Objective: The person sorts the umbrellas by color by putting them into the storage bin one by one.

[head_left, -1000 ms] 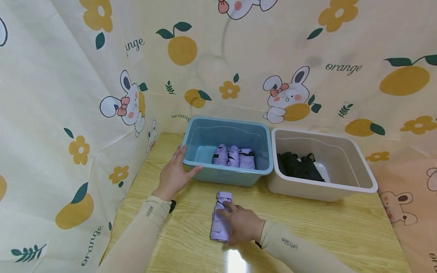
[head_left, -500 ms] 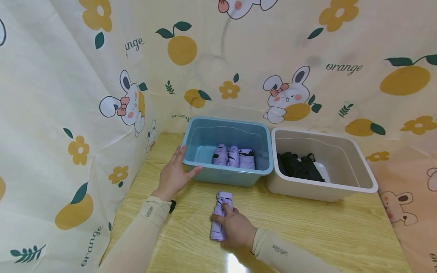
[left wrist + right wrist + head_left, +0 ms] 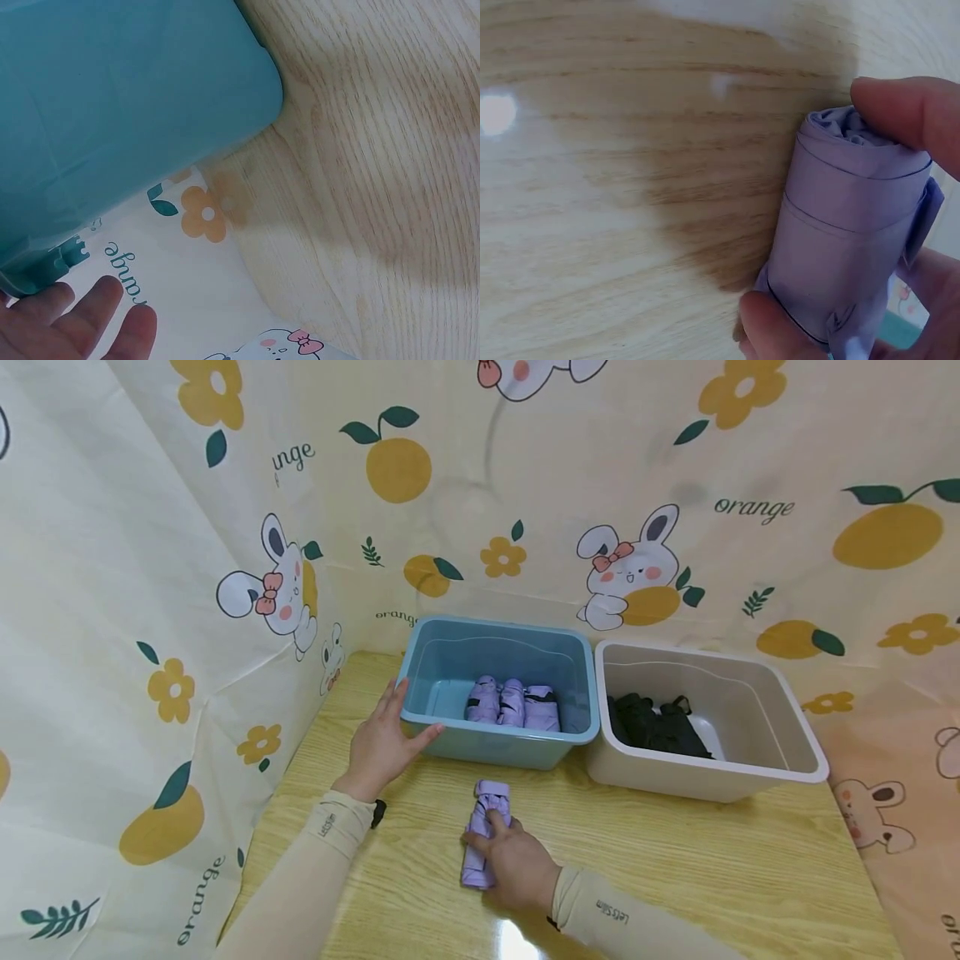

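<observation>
A rolled light purple cloth bundle [image 3: 477,866] with a thin dark strap lies lengthwise on the wooden table, in front of the blue bin. My right hand [image 3: 519,865] grips it from the right, fingers over its top. In the right wrist view, my thumb touches the crumpled near end of the roll [image 3: 847,202] and a finger presses its side. My left hand [image 3: 382,745] rests against the left front corner of the blue bin [image 3: 487,745], fingers spread. In the left wrist view, its fingertips [image 3: 105,296] lie by the bin's rim.
Inside the blue bin, three similar purple rolls [image 3: 512,703] stand side by side at the right. A beige bin [image 3: 720,781] holding black cloth items [image 3: 660,731] adjoins it. A printed curtain [image 3: 465,527] hangs behind and to the left of the table [image 3: 420,860].
My right hand has shifted a little left and down along the purple roll, and its fingers now reach farther over it. The roll and my left hand have stayed in place.
</observation>
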Action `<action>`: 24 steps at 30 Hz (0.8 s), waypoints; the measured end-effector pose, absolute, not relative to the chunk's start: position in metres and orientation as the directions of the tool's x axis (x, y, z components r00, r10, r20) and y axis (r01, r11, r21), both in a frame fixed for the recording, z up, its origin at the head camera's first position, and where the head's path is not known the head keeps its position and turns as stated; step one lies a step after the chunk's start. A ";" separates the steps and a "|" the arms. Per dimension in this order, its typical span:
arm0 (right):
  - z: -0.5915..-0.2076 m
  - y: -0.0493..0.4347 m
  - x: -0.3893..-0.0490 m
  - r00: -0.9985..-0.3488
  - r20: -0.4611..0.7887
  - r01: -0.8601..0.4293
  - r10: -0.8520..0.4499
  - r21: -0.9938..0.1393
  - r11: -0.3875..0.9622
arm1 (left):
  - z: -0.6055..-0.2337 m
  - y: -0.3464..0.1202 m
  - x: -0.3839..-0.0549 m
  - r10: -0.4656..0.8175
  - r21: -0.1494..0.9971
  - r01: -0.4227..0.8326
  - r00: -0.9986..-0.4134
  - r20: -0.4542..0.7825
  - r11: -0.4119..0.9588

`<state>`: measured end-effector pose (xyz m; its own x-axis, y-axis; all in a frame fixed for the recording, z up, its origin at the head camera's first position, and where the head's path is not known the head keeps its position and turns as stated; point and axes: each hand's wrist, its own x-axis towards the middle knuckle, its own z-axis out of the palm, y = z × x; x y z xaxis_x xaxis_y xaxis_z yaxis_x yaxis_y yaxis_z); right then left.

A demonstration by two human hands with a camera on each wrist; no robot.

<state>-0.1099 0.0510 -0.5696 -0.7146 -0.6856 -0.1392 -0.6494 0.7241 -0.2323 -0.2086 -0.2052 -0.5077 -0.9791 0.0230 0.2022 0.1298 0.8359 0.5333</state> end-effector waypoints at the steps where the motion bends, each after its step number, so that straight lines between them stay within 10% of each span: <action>1: -0.570 0.051 -0.110 -0.716 -0.134 -0.648 -0.685 -0.238 0.724 | -0.508 -0.205 -0.209 0.024 0.532 0.130 -0.979 0.201 0.837; 24: -0.572 0.049 -0.108 -0.755 -0.135 -0.583 -0.642 -0.312 0.750 | -0.506 -0.205 -0.208 0.022 0.528 0.121 -0.982 0.190 0.841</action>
